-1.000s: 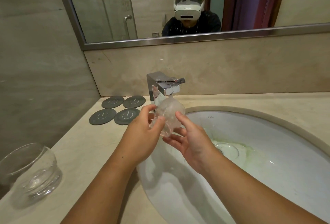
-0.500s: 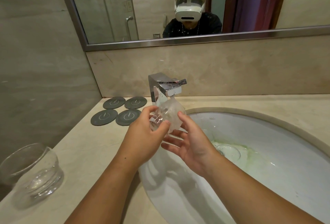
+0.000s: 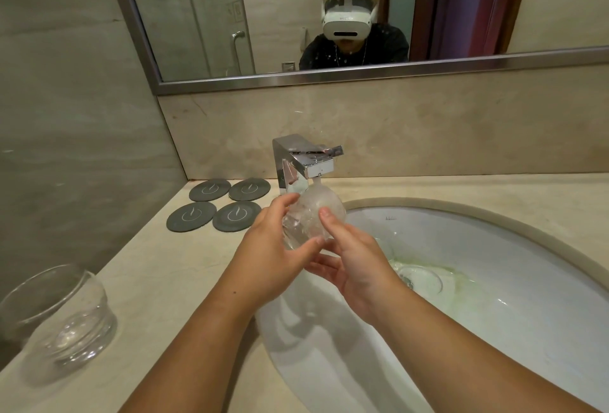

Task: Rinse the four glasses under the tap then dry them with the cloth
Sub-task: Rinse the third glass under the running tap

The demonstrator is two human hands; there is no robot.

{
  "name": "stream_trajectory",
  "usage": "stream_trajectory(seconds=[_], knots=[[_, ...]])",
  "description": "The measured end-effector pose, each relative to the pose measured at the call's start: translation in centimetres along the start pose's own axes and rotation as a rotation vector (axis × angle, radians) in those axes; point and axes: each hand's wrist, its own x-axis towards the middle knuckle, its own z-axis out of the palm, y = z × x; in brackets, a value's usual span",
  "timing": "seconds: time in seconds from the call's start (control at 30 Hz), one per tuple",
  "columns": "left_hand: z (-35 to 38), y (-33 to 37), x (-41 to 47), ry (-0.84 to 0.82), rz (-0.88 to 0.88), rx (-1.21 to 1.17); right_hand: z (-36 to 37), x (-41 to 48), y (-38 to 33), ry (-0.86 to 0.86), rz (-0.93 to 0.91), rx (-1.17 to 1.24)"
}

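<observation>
A clear glass (image 3: pixel 313 215) is held tilted right under the spout of the chrome tap (image 3: pixel 306 162), with water running onto it. My left hand (image 3: pixel 273 248) grips its left side. My right hand (image 3: pixel 352 258) holds its right side, thumb on the glass wall and fingers underneath. Both hands are over the left part of the white sink (image 3: pixel 494 248). Another clear glass (image 3: pixel 62 317) stands upright on the counter at the lower left. No cloth is in view.
Several round grey coasters (image 3: pixel 217 205) lie on the beige counter (image 3: pixel 158 281) left of the tap. A mirror (image 3: pixel 329 76) runs along the back wall. A tiled side wall closes the left. The basin has greenish stains near the drain (image 3: pixel 418 277).
The glass has stayed under the spout while both hands shifted slightly around it, turning it. The view has tilted down a little.
</observation>
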Motion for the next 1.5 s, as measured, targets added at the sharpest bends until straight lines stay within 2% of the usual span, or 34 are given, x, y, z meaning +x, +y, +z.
stream_trajectory(seconds=[0.2, 0.53, 0.73, 0.97, 1.17, 1.4, 1.5], knots=[[-0.2, 0.3, 0.1, 0.066, -0.093, -0.045, 0.2, -0.2, -0.3, -0.002, 0.032, -0.010], [0.1, 0.1, 0.4, 0.054, -0.196, -0.162, 0.4, -0.5, -0.3, -0.069, 0.142, 0.030], [0.1, 0.1, 0.3, 0.003, -0.178, -0.139, 0.2, -0.2, -0.2, -0.056, 0.070, -0.004], [0.1, 0.1, 0.0, 0.021, -0.075, -0.031, 0.1, 0.1, 0.1, -0.049, 0.056, -0.040], [-0.1, 1.1, 0.1, 0.071, -0.177, -0.108, 0.2, -0.2, -0.2, -0.009, 0.086, 0.011], [0.0, 1.0, 0.0, 0.076, -0.219, -0.157, 0.4, -0.4, -0.3, -0.068, 0.191, 0.063], [0.1, 0.9, 0.1, 0.069, -0.217, -0.170, 0.2, -0.3, -0.2, -0.085, 0.143, 0.046]])
